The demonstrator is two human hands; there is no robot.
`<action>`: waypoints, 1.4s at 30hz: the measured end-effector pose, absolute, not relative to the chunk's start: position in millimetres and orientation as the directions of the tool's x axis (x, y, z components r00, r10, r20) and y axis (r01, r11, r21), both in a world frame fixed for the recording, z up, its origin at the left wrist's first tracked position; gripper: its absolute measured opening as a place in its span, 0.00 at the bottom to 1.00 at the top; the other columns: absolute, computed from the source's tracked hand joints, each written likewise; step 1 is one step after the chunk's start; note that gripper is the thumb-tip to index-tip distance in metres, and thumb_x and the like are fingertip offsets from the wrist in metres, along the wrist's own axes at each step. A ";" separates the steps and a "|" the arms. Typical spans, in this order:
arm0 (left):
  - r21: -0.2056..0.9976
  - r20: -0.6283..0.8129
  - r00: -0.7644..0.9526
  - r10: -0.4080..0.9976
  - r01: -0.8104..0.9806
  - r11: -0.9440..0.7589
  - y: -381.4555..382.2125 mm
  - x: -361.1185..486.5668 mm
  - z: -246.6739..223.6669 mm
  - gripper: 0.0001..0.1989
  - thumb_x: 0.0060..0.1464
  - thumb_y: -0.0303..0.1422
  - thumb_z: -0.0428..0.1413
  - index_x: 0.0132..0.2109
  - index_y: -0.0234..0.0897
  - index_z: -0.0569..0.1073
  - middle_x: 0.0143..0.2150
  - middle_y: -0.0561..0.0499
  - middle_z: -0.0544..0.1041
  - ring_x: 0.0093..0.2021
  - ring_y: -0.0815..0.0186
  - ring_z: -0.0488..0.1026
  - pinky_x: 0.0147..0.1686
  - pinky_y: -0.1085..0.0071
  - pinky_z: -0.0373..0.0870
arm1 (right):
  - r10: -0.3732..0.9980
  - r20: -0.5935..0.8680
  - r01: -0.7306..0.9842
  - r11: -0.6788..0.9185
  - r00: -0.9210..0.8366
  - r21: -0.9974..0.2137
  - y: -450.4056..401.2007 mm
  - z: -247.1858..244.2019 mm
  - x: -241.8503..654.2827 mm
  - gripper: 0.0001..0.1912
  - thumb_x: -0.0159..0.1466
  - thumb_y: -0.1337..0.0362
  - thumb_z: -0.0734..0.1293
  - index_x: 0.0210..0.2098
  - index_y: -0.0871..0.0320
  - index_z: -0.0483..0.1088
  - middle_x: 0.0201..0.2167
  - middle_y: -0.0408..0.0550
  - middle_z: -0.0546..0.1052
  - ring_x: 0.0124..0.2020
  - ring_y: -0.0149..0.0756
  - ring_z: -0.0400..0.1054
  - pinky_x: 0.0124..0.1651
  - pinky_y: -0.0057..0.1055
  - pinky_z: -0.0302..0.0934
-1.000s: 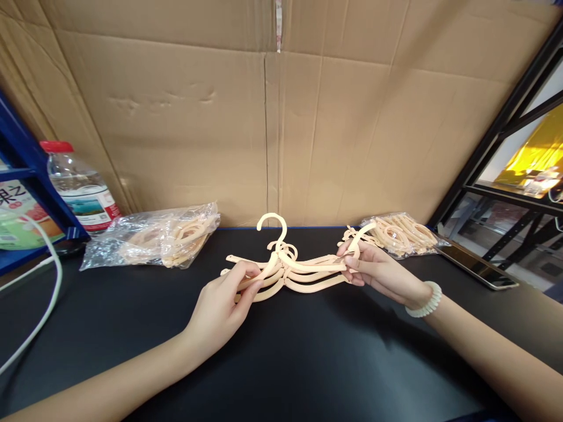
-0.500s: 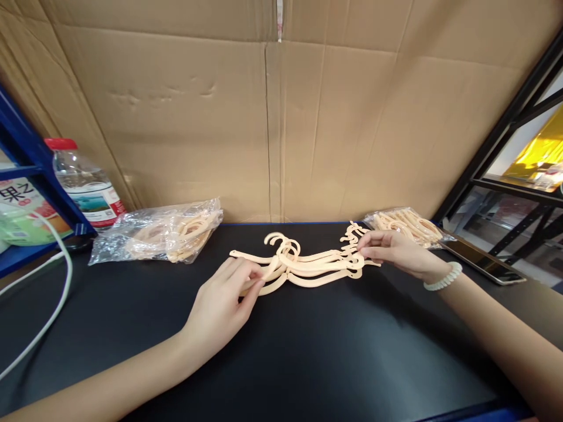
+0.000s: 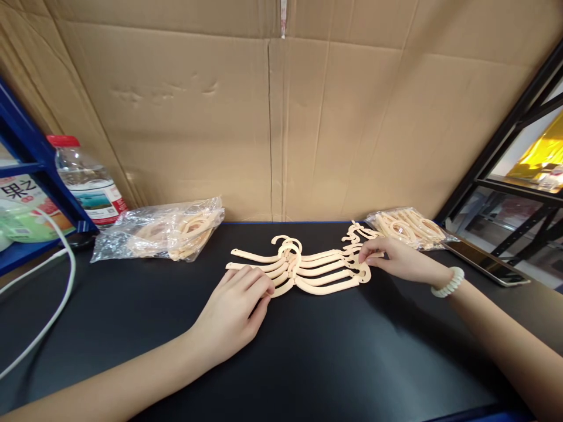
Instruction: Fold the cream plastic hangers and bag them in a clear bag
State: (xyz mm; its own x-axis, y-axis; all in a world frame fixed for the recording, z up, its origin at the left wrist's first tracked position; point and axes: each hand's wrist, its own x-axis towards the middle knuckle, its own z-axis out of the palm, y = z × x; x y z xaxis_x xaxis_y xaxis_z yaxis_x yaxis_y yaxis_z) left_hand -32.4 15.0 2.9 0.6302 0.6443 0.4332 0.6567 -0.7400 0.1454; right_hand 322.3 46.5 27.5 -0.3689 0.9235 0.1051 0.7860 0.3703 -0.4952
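Both hands are set apart at the two ends of the hangers (image 3: 328, 288), which lie one behind another on the black worktop (image 3: 316, 363) at the centre of the frame. Left of centre, the left hand (image 3: 237, 299) is palm down over the left bars, its thumb and curled fingers closed on the bar nearest the bottom of the frame. Right of centre, the right hand (image 3: 391, 261) has its thumb and fingertips drawn together at the right ends; I cannot tell whether it grips one or only touches it. A pale band (image 3: 448, 282) circles the right wrist. The hooks (image 3: 299, 249) overlap in the middle and point toward the top of the frame, while the right bars run in near-parallel rows.

Just above the right hand are small loose pieces (image 3: 354, 234) of the same cream colour. Beside them, a clear bag (image 3: 409, 225) holds more cream parts, with a phone (image 3: 486, 262) lying flat near it toward the right edge. Left of centre sits another bag (image 3: 158, 231), with a red-capped bottle (image 3: 90, 184) behind it and a white cable (image 3: 69, 281) curving down the left edge. Cardboard (image 3: 197, 129) fills the upper frame.
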 end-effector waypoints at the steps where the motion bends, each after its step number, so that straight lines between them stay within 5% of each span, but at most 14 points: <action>1: 0.128 0.429 0.628 0.649 0.669 -0.732 15.1 -32.5 3.5 0.09 0.61 0.25 0.44 0.36 0.38 0.67 0.37 0.51 0.73 0.39 0.61 0.68 0.40 0.63 0.62 | 0.924 0.106 0.795 0.371 -0.366 -0.480 47.0 26.7 322.3 0.11 0.61 0.60 0.60 0.32 0.55 0.73 0.34 0.48 0.77 0.37 0.44 0.70 0.41 0.39 0.62; 7: 0.047 0.427 0.606 0.671 0.726 -0.686 18.7 -34.2 0.7 0.12 0.61 0.25 0.42 0.39 0.39 0.69 0.41 0.47 0.72 0.41 0.59 0.69 0.39 0.61 0.64 | 0.922 0.178 0.812 0.386 -0.342 -0.438 46.3 24.3 318.0 0.10 0.61 0.60 0.60 0.31 0.55 0.71 0.34 0.50 0.76 0.38 0.46 0.70 0.41 0.42 0.64; 10: 0.056 0.466 0.583 0.665 0.731 -0.680 18.8 -33.8 -2.1 0.12 0.61 0.26 0.43 0.43 0.39 0.69 0.50 0.44 0.70 0.49 0.56 0.69 0.44 0.58 0.66 | 0.908 0.298 0.820 0.399 -0.293 -0.409 41.2 22.0 308.8 0.14 0.64 0.57 0.60 0.42 0.56 0.71 0.44 0.54 0.75 0.47 0.50 0.69 0.49 0.47 0.63; 14: 0.066 0.467 0.599 0.651 0.710 -0.701 17.1 -32.4 -4.8 0.16 0.62 0.29 0.45 0.56 0.41 0.65 0.60 0.44 0.66 0.60 0.54 0.63 0.55 0.54 0.62 | 0.889 0.303 0.798 0.446 -0.343 -0.406 31.1 13.0 286.2 0.31 0.69 0.47 0.55 0.64 0.61 0.56 0.63 0.59 0.61 0.64 0.50 0.54 0.64 0.49 0.51; 17: 0.059 0.409 0.600 0.688 0.735 -0.676 17.7 -32.1 -7.4 0.21 0.64 0.33 0.45 0.63 0.40 0.59 0.65 0.44 0.62 0.64 0.54 0.59 0.61 0.51 0.57 | 0.876 0.199 0.818 0.481 -0.439 -0.315 27.3 1.4 271.2 0.40 0.68 0.42 0.53 0.68 0.67 0.48 0.68 0.60 0.49 0.69 0.50 0.40 0.69 0.50 0.40; 20: 0.050 0.325 0.591 0.738 0.769 -0.638 20.6 -31.7 -8.7 0.23 0.65 0.37 0.43 0.65 0.38 0.58 0.68 0.43 0.59 0.66 0.52 0.56 0.62 0.47 0.54 | 0.871 0.128 0.836 0.491 -0.474 -0.244 27.8 -10.1 263.9 0.41 0.69 0.41 0.51 0.68 0.68 0.46 0.69 0.60 0.46 0.69 0.49 0.36 0.69 0.51 0.36; 28: 0.045 0.203 0.641 0.740 0.749 -0.661 34.7 -33.4 -4.6 0.26 0.66 0.40 0.41 0.68 0.40 0.54 0.69 0.45 0.57 0.68 0.52 0.53 0.63 0.45 0.53 | 0.876 0.146 0.841 0.483 -0.460 -0.244 34.6 -12.3 267.3 0.39 0.70 0.42 0.49 0.68 0.65 0.48 0.68 0.60 0.48 0.69 0.49 0.40 0.69 0.52 0.37; 34: 0.041 0.277 0.649 0.709 0.729 -0.683 37.1 -35.0 -7.2 0.25 0.65 0.39 0.43 0.67 0.43 0.57 0.67 0.46 0.60 0.67 0.53 0.56 0.62 0.49 0.55 | 0.883 0.231 0.878 0.449 -0.408 -0.166 56.4 -1.3 294.0 0.31 0.71 0.47 0.48 0.66 0.58 0.55 0.64 0.54 0.60 0.69 0.55 0.40 0.66 0.59 0.37; 39: 0.037 0.265 0.658 0.705 0.724 -0.689 36.3 -34.4 -5.8 0.24 0.66 0.38 0.42 0.67 0.41 0.58 0.67 0.46 0.61 0.67 0.53 0.56 0.61 0.47 0.57 | 0.904 0.263 0.928 0.366 -0.337 -0.067 70.4 1.5 319.0 0.27 0.71 0.50 0.49 0.57 0.60 0.65 0.58 0.56 0.68 0.66 0.55 0.49 0.64 0.59 0.39; 42: 0.041 0.285 0.653 0.702 0.723 -0.689 35.8 -34.9 -5.9 0.24 0.65 0.38 0.43 0.66 0.42 0.58 0.67 0.46 0.62 0.67 0.53 0.57 0.61 0.48 0.57 | 0.913 0.297 0.948 0.311 -0.280 -0.063 74.2 8.0 332.9 0.26 0.71 0.52 0.49 0.51 0.59 0.70 0.53 0.55 0.72 0.60 0.51 0.59 0.62 0.50 0.49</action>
State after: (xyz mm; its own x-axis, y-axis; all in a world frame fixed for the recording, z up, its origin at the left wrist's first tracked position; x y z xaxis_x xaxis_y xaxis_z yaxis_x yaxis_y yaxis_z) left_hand -34.9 35.8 -5.9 0.6528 0.7019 0.2851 0.7233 -0.6893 0.0407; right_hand 332.9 74.2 8.0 -0.2795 0.9131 0.2968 0.9484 0.3107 -0.0626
